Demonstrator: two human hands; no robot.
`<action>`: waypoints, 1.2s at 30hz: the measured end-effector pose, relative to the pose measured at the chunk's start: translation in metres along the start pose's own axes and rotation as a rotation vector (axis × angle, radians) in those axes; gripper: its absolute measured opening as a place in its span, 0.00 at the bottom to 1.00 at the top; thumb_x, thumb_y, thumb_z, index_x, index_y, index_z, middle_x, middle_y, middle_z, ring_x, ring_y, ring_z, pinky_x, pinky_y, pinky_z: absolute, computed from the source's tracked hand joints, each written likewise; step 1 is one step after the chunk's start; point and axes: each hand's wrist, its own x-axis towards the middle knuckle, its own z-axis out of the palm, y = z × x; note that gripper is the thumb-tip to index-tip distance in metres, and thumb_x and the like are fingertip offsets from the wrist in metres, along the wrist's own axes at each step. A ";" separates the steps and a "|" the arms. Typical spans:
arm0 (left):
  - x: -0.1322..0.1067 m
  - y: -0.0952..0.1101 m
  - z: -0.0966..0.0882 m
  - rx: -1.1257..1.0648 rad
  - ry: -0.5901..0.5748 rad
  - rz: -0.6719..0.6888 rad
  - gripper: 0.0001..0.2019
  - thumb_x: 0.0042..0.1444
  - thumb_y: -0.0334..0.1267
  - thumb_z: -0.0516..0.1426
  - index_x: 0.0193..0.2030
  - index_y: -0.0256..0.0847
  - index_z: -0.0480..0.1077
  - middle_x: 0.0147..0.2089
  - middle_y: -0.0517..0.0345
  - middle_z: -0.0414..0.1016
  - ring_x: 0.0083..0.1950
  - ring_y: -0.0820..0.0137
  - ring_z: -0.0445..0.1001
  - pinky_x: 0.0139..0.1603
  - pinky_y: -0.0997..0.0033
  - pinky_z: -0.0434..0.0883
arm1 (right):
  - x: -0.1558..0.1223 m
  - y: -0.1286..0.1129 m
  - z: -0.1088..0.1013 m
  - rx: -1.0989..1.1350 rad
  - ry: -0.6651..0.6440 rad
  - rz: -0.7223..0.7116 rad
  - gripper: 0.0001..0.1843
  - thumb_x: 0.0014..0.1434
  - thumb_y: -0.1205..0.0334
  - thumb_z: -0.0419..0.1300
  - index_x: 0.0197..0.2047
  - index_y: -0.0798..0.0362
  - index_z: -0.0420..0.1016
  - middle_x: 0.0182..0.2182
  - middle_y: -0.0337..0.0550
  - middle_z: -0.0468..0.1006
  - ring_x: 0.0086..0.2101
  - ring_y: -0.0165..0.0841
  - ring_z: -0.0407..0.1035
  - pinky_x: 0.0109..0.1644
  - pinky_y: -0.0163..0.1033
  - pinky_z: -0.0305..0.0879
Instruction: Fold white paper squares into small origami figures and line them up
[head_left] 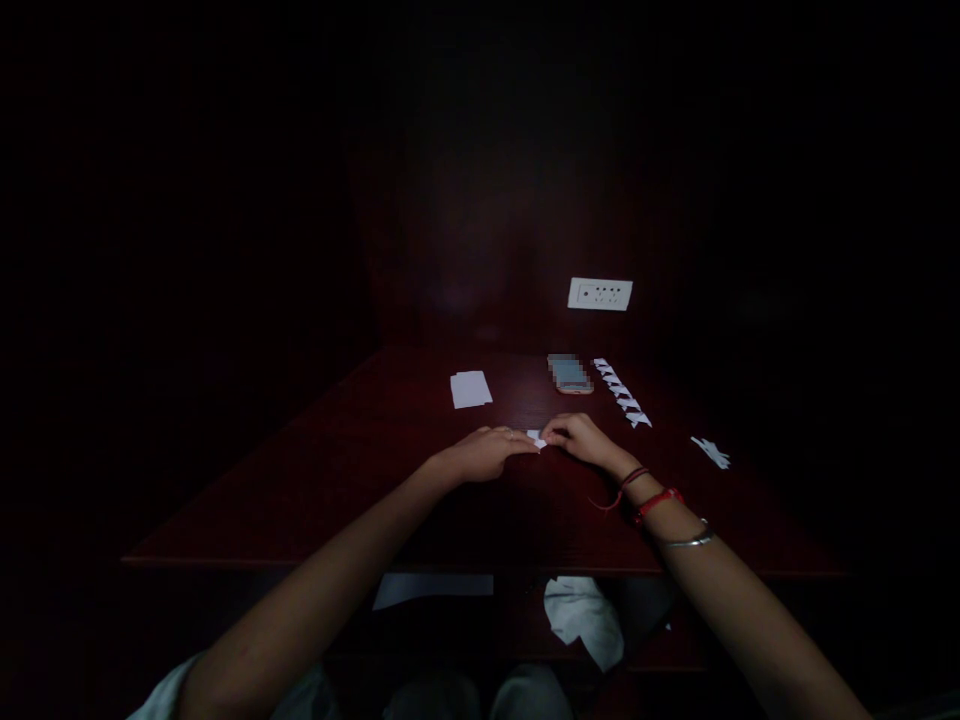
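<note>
A small piece of white paper (537,438) lies on the dark red table between my two hands, partly covered by them. My left hand (484,453) rests flat, with its fingers stretched out along the paper's left and near edges. At the right edge, my right hand (579,438) has thumb and fingertips pinched together on the paper. Past my hands sits a small stack of white paper sheets (471,389). To the right, a row of folded paper pieces (622,392) runs away from me in a line.
A phone (570,373) lies left of the folded row. Loose white paper strips (711,452) are at the far right. A wall socket (600,294) is above the table's back. Below the front edge (315,568) are a white sheet (435,588) and a pale crumpled item (583,612).
</note>
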 end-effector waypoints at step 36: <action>0.004 -0.001 -0.001 -0.011 -0.004 0.003 0.27 0.46 0.21 0.44 0.51 0.52 0.53 0.55 0.68 0.55 0.54 0.72 0.54 0.50 0.71 0.55 | 0.010 0.020 0.012 0.296 0.029 0.541 0.12 0.35 0.67 0.60 0.29 0.57 0.73 0.24 0.39 0.73 0.25 0.25 0.64 0.29 0.29 0.58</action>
